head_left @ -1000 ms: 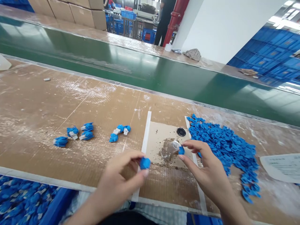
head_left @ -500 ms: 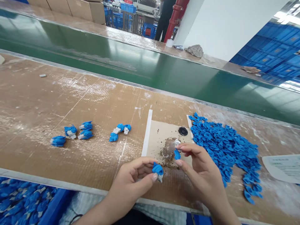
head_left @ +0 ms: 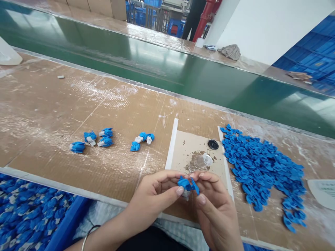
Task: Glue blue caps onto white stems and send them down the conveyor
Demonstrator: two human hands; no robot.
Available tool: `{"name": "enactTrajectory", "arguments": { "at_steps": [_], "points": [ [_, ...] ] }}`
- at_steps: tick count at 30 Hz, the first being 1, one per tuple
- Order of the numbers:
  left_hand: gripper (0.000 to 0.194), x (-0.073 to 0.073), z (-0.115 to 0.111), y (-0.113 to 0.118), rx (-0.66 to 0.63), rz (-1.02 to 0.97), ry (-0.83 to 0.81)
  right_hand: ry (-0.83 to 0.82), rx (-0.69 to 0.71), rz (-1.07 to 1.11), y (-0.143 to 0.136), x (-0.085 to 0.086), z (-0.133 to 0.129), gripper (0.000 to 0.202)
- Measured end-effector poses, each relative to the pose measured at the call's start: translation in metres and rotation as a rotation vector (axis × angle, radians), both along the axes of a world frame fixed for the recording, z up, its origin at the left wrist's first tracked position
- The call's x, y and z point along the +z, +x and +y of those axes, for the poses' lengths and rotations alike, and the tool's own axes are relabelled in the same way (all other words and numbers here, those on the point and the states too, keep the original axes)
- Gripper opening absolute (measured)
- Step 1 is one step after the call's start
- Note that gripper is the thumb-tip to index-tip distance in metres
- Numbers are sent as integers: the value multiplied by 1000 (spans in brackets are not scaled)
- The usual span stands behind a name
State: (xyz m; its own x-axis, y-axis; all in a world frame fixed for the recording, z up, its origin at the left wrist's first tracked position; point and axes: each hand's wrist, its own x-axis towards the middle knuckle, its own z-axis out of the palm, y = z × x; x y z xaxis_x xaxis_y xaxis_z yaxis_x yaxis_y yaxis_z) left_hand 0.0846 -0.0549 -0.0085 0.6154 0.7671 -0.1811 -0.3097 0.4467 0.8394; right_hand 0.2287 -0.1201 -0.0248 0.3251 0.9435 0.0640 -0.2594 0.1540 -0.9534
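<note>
Between thumb and fingers, my left hand (head_left: pixel 159 191) pinches a small blue and white plastic piece (head_left: pixel 184 183), its pale base pointing down. A loose curved blue part (head_left: pixel 195 187) is pinched by my right hand (head_left: pixel 216 202) right against that piece; whether the two are joined I cannot tell. Just beyond my hands, a small clear cup (head_left: pixel 205 159) sits on a stained cardboard sheet (head_left: pixel 180 148) with white tape at its sides. A black round lid (head_left: pixel 213 144) lies behind the cup. To the right spreads a heap of loose blue parts (head_left: pixel 261 164).
Several blue and white pieces (head_left: pixel 106 141) lie left on the cardboard-covered table (head_left: pixel 52 115). A blue crate (head_left: pixel 65 223) full of similar pieces stands at lower left. A green conveyor belt (head_left: pixel 157 66) runs behind the table. A person's dark-clothed legs (head_left: pixel 193 21) show beyond it.
My right hand has brought the loose blue part leftward and down from beside the cup to the piece in my left hand. The whole view has shifted slightly.
</note>
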Motion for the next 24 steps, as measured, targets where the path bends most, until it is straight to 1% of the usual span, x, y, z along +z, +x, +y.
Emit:
{"name": "enactTrajectory", "arguments": {
  "at_steps": [6,12,15,18,19,22,24],
  "points": [
    [21,-3,1,0,-19,4,6,-10,-19,-91,-1,-3,-2,25],
    [19,-1,0,0,-27,-28,-20,-3,-5,-159,-2,-2,-5,27],
    [17,-1,1,0,-16,-30,-31,27,-38,-242,-3,-1,-5,26],
    [14,-3,0,-1,-13,-14,-41,61,-88,-411,-4,0,-4,28],
    [16,-4,0,-1,-26,1,-46,84,-93,-487,-5,0,-3,30],
    [26,-9,-1,-3,-67,100,-24,212,-46,-765,-9,1,-3,38],
    [26,-11,-2,-4,-77,154,6,284,3,-923,-10,3,-5,42]
  ]
}}
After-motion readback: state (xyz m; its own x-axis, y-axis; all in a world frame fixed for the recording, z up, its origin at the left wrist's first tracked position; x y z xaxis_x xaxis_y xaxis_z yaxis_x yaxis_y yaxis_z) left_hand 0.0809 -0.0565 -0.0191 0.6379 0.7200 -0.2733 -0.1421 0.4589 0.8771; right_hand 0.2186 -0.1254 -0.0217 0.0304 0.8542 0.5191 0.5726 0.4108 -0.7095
